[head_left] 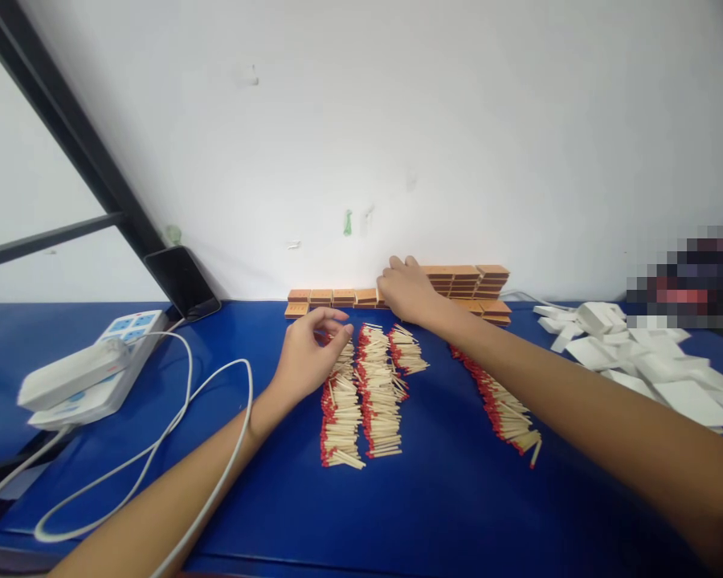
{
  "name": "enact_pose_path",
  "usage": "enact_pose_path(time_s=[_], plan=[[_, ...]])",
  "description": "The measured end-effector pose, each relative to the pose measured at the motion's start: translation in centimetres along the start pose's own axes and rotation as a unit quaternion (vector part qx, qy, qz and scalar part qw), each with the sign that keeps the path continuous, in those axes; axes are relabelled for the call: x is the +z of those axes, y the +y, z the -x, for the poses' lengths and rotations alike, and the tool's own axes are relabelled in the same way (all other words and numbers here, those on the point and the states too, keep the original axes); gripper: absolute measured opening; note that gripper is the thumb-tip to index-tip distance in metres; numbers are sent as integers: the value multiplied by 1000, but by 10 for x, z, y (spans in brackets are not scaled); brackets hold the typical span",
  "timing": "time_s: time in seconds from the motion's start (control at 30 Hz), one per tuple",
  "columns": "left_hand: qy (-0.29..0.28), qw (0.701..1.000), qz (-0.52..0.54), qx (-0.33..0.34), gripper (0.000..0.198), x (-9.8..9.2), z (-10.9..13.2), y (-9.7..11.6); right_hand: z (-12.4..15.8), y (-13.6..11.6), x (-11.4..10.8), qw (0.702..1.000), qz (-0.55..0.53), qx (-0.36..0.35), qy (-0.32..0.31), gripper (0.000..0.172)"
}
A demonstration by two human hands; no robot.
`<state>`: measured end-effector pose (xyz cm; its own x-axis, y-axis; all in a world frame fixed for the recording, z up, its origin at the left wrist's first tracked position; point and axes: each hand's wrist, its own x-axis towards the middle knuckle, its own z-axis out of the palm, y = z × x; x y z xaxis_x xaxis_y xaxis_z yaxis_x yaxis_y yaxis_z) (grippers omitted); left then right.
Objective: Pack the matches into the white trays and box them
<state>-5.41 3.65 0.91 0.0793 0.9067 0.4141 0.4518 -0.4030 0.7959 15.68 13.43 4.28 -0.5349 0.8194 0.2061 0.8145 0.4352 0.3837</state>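
My right hand (406,291) reaches to the wall end of the table, its fingers curled over a matchbox (381,298) in the row. How its fingertips sit is hidden behind the hand. Orange matchboxes (458,277) are stacked higher to its right, and a lower row of matchboxes (321,295) runs to its left. My left hand (313,353) hovers over the far end of a column of red-tipped matches (341,425). Its fingers are bent, with a gap to the thumb and nothing visible between them. Another column of matches (382,409) lies beside it.
A shorter bunch of matches (408,349) and a slanting row of matches (506,401) lie rightward. White pieces (644,353) are heaped at the right. Leftward are a power strip (90,385), a phone (184,281) and a white cable (189,377) crossing my left forearm.
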Motion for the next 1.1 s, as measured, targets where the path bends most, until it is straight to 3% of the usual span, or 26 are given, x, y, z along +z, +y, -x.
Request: enact_pose_path(time_s=[0.6,0.87,1.1], plan=[[-40,999,2,1,24,0,3,5,-4,4,16,999,32,-11,10,26],[-39,999,-6,14,22,0,4,3,-3,7,16,999,48,-19,-3,15],[-41,999,-13,16,23,0,4,4,-2,2,20,999,44,-21,19,27]])
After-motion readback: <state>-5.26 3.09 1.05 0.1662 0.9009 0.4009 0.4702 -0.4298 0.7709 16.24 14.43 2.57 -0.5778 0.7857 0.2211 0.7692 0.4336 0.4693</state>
